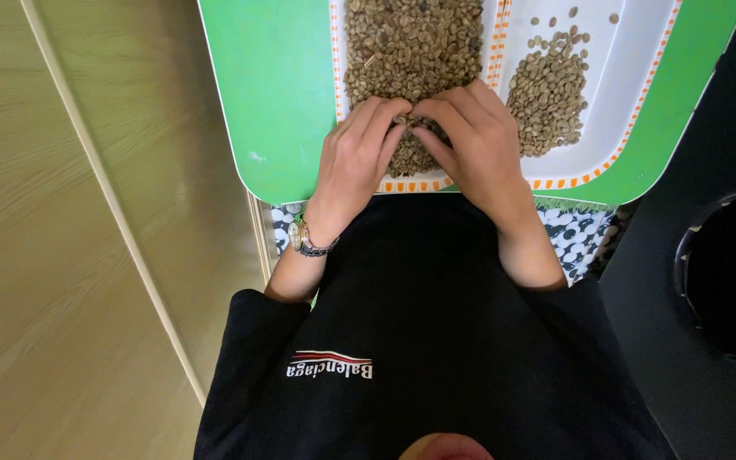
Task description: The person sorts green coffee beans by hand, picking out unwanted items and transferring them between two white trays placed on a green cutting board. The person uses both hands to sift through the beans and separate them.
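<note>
A green tray (274,102) lies in front of me and carries two white dishes with orange-dashed rims. The left dish (415,184) is filled with a dense heap of pale brown-green beans (411,43). The right dish (632,77) holds a smaller pile of beans (547,94) with a few scattered ones. My left hand (355,162), with a watch on its wrist, and my right hand (474,140) rest side by side on the near end of the big heap, fingers curled into the beans and fingertips touching. What lies under the fingers is hidden.
A wooden wall or floor (70,230) runs along the left. A black surface with a round dark opening (726,273) lies at the right. A black-and-white patterned cloth (581,238) shows under the tray. My black sweater fills the lower middle.
</note>
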